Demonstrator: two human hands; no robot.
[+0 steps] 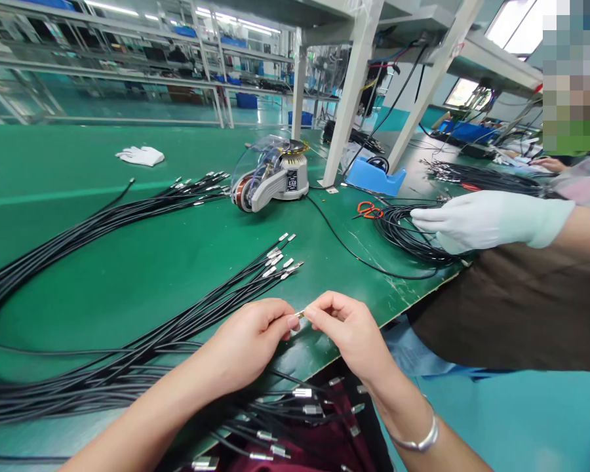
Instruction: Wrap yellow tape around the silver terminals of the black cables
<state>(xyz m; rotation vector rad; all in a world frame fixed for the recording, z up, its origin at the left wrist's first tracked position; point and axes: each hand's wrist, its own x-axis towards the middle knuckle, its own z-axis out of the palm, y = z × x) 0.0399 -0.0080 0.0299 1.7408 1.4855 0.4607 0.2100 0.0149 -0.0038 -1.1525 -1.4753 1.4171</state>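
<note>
From my remote seat I see my left hand [248,341] and my right hand [347,331] meeting just over the near edge of the green counter [78,196]. Both pinch the small silver metal tip [299,314] of a thin black cable between thumb and forefinger, fingers closed narrowly on it from either side. The tip is so small that I cannot tell which hand carries more of the grip. A silver bangle [420,439] sits on my right wrist.

Below the hands, off the counter's edge, a loose bunch of black cables with silver ends [285,419] hangs over dark red cloth. On the counter just beyond my hands lies a long bundle of black metal-tipped cables [216,295], with a second similar bundle [142,206] farther back.

Behind them stands a grey electric tape dispenser with a clear cover [273,174], a blue plastic tape holder [373,176] to its right, and orange-handled scissors [368,210] nearby. A white cloth glove [140,155] lies far left. A co-worker's hand in a pale glove [467,219] rests on a coil of black cable [406,233].
</note>
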